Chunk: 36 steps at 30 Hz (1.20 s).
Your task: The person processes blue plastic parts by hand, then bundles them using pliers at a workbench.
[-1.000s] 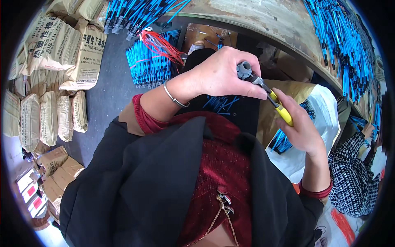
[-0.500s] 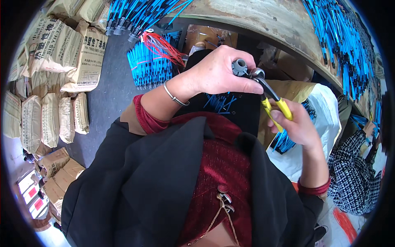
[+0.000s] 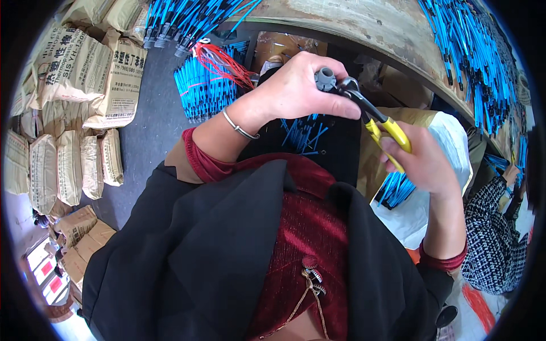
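Note:
My left hand (image 3: 304, 85) is closed around a grey ribbed plastic fitting (image 3: 326, 78) with a round hollow end. Its thumb stretches toward the jaws of a pair of pliers with yellow handles (image 3: 398, 133). My right hand (image 3: 426, 156) grips those handles, which stand slightly apart. The dark metal jaws reach in beside the fitting; what lies between them is hidden by my left fingers. Below my hands, several loose blue rods (image 3: 301, 135) lie on my dark lap.
A bundle of blue rods (image 3: 205, 91) with red ties (image 3: 224, 65) stands at left. More blue rods (image 3: 472, 68) cover the wooden table (image 3: 364, 23). Right of me is a white sack (image 3: 449, 142); paper sacks (image 3: 74, 68) are stacked left. A co-worker's patterned sleeve (image 3: 489, 227) shows at far right.
Both hands have risen a little in the picture. The left hand with the fitting shifted slightly left; the right hand with the pliers handles moved right.

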Tool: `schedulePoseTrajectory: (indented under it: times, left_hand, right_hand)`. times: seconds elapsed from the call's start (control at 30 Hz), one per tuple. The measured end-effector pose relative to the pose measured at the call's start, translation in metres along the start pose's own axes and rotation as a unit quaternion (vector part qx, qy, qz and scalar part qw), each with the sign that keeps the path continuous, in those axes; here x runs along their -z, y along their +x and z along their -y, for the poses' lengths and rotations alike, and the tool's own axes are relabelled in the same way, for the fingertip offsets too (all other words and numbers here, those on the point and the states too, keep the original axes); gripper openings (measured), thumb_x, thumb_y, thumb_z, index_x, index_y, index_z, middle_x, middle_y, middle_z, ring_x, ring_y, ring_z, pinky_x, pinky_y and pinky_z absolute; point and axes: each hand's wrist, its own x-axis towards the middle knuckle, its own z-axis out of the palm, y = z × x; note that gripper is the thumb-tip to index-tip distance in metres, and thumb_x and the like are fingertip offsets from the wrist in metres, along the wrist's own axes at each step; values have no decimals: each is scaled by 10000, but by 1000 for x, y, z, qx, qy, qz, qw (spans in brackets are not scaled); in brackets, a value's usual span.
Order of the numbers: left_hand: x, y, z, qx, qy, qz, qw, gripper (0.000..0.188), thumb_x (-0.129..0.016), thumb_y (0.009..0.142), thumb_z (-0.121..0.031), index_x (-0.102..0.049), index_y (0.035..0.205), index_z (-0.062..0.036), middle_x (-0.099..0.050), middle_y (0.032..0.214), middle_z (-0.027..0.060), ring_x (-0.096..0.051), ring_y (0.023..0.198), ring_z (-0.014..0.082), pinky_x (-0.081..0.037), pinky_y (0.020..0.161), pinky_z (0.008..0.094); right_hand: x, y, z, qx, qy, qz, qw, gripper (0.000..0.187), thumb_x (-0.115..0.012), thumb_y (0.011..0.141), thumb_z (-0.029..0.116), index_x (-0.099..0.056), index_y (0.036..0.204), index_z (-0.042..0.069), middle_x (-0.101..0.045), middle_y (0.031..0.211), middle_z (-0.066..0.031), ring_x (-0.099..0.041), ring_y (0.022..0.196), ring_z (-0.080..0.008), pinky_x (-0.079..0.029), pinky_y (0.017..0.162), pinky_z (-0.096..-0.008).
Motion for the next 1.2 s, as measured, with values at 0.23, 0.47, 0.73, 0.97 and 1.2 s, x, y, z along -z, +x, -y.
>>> schedulePoseTrajectory:
  times: [0.23, 0.47, 0.73, 0.97, 1.2]
  left_hand:
    - [-1, 2, -3, -14, 32, 22, 999, 246, -799, 646, -158, -617, 750, -28, -533, 635, -36, -474, 596, 28, -381, 530, 191]
    - [-3, 8, 6, 30, 65, -80, 994, 239, -797, 642, -147, -627, 759, -26, -571, 668, -13, -503, 620, 38, -419, 576, 189]
    - [12, 2, 17, -13, -79, -13, 997, 352, -770, 661, -94, -602, 958, -11, -627, 790, 42, -573, 719, 101, -471, 670, 240]
    - [3, -1, 29, -63, 4, -50, 997, 453, -743, 668, -48, -523, 1062, -13, -616, 1019, 121, -578, 900, 176, -463, 829, 313]
    - [1, -5, 21, -20, -70, -11, 997, 388, -730, 682, -53, -516, 1005, -14, -626, 982, 95, -585, 871, 160, -469, 804, 306]
  right_hand:
    - [12, -3, -2, 10, 8, 14, 1000, 145, -507, 891, 124, -534, 919, -16, -569, 664, -46, -546, 561, -88, -434, 526, -223]
    - [-26, 10, -3, 84, -82, -103, 988, 193, -515, 885, 117, -546, 1008, -30, -569, 654, -38, -554, 565, -100, -455, 553, -240]
    - [-49, 39, -41, 254, -58, -285, 923, 413, -581, 848, 143, -456, 1201, -31, -597, 857, -78, -587, 767, -136, -484, 654, -271]
    - [-54, 35, -61, 287, 222, -232, 902, 590, -588, 841, 112, -282, 1333, 3, -516, 1081, -90, -521, 933, -149, -448, 806, -268]
    - [-49, 40, -55, 287, 18, -368, 884, 558, -567, 820, 18, -322, 1322, 30, -520, 1056, -100, -523, 918, -157, -446, 794, -278]
